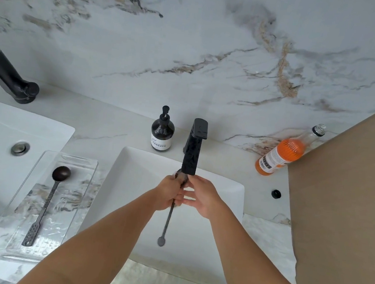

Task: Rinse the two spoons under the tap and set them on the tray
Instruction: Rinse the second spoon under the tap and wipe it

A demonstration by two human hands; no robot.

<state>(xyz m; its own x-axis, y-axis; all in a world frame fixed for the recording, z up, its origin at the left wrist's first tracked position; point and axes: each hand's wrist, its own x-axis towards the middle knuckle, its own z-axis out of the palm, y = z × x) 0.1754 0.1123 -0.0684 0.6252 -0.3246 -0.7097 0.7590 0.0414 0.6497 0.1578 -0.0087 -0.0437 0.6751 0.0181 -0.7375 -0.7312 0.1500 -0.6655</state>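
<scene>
A dark spoon point(165, 225) hangs over the white sink point(132, 177), its bowl up under the spout of the black tap point(192, 149) with water running on it. My left hand point(169, 193) grips its handle just below the bowl. My right hand point(201, 196) touches the bowl from the right, fingers spread against it. The spoon's round handle end points down toward me. A second dark spoon point(47, 201) with a perforated handle lies lengthwise on the clear tray point(79, 195), left of the sink.
A brown soap pump bottle point(162, 132) stands left of the tap. An orange drink bottle point(282, 152) leans at the back right beside a tan panel point(348, 205). Another sink point(8, 146) with its own black tap point(6, 72) is at far left.
</scene>
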